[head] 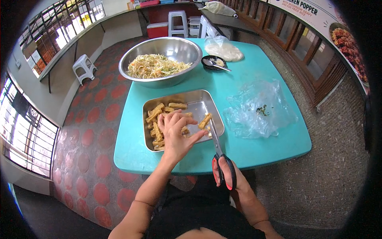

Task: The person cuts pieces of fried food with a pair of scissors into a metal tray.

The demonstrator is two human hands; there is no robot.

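A rectangular stainless steel tray [215,104] holds a heap of golden-brown fried strips [157,131], probably tofu, mostly on its left side. Over the tray is my left hand [177,131], thumb and fingers spread with nothing visibly gripped. Just beyond its thumb and index fingertips, one strip [205,121] stands slanted beside the scissor blades. My right hand [232,174] grips the black-and-red handles of scissors [217,143], whose blades point away over the tray's right edge. Small pale pieces show near the blades. My left hand hides part of the heap.
Behind the tray, a large steel bowl [179,76] contains bean sprouts with shredded vegetables [158,66]. A small black bowl [213,68] with a spoon [220,66] and a tied plastic bag [223,50] stand nearby. A crumpled clear bag [259,119] lies right on the turquoise table [134,161].
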